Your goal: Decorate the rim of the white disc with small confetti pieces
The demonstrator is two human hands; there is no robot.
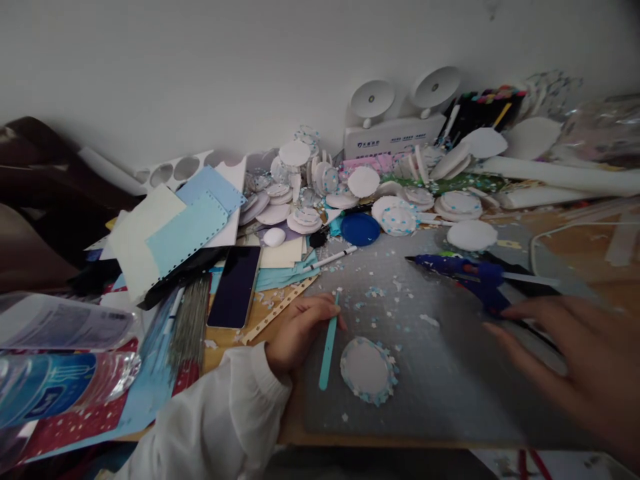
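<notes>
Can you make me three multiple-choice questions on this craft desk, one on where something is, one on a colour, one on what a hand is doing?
1. Where does the phone lie?
A. left of the left hand
B. on the grey mat
C. against the wall

2. What colour is the glue gun?
A. white
B. blue
C. red

3. What is the left hand doing?
A. resting flat and empty
B. pressing on the phone
C. holding a light blue stick

Answers:
1. A, the dark phone lies face up on the papers just left of that hand.
2. B, its body is bright blue, lying on the grey mat by the right hand.
3. C, the fingers close on the top of the light blue stick, beside the round white disc.
</notes>
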